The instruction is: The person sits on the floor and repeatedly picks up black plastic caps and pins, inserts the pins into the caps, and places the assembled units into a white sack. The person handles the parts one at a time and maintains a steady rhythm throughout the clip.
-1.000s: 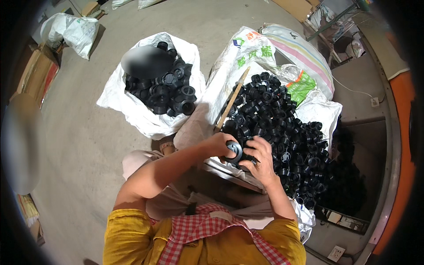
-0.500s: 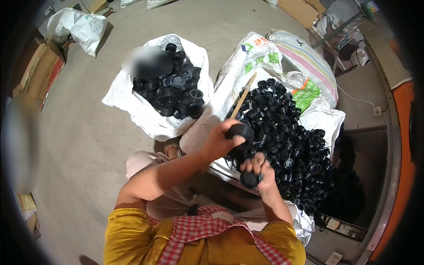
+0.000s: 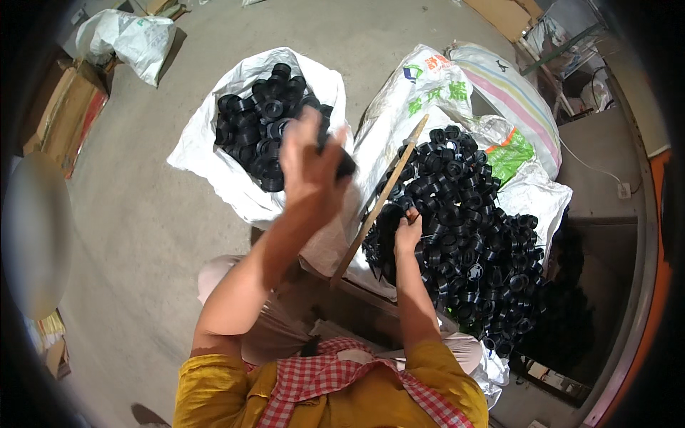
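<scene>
My left hand (image 3: 310,171) is smeared by motion over the near right edge of a white sack (image 3: 203,167). A black, round plastic fitting (image 3: 345,165) shows at its palm, between thumb and fingers. Several larger black fittings (image 3: 246,132) fill that sack. My right hand (image 3: 408,232) reaches into the left side of a heap of small black plastic fittings (image 3: 464,235). Its fingers are pinched together there, and whatever they grip blends into the dark parts. A wooden stick (image 3: 378,207) lies slantwise along the heap's left edge, just left of my right hand.
The heap lies on white woven sacking (image 3: 546,200). Behind it rests a striped, bulging sack (image 3: 517,107). Cardboard (image 3: 61,118) and another white bag (image 3: 135,43) stand at the far left. A cable with a socket (image 3: 623,190) runs at the right.
My left hand has swung left and away from me, from the heap to the white sack, carrying a black fitting. My right hand has moved forward into the heap; its dark piece no longer shows.
</scene>
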`<state>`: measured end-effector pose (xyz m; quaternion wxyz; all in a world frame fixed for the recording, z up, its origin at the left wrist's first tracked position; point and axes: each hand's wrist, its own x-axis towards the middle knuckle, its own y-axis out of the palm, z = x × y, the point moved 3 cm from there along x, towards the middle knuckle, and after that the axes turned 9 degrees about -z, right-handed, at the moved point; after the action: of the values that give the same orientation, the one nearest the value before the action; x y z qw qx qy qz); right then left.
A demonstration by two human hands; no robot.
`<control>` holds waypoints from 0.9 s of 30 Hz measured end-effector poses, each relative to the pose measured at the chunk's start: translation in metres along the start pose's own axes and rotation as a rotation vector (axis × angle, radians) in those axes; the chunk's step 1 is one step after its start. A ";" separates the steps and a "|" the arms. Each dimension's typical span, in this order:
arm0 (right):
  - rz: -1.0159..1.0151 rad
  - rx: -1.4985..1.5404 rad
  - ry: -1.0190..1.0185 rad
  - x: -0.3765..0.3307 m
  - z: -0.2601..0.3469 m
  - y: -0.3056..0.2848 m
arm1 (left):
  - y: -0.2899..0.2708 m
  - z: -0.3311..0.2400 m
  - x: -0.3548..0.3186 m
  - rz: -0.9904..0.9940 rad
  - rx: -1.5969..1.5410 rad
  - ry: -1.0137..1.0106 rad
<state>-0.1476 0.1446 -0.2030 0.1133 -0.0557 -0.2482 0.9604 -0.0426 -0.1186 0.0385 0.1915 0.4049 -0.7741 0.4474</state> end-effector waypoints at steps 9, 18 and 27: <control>-0.025 0.089 0.292 0.059 -0.059 0.052 | 0.030 -0.014 -0.033 0.534 -0.005 -0.009; 0.079 -0.068 -0.338 -0.034 0.097 -0.101 | 0.056 -0.051 -0.089 0.800 -0.396 -0.280; 0.600 0.243 -0.234 -0.101 0.142 -0.146 | 0.048 -0.070 -0.103 1.161 -1.118 -0.992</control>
<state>-0.0448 0.1785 -0.0030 -0.1975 -0.0018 -0.1160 0.9734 -0.0235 0.0004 -0.0188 -0.2460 -0.0501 -0.9499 -0.1862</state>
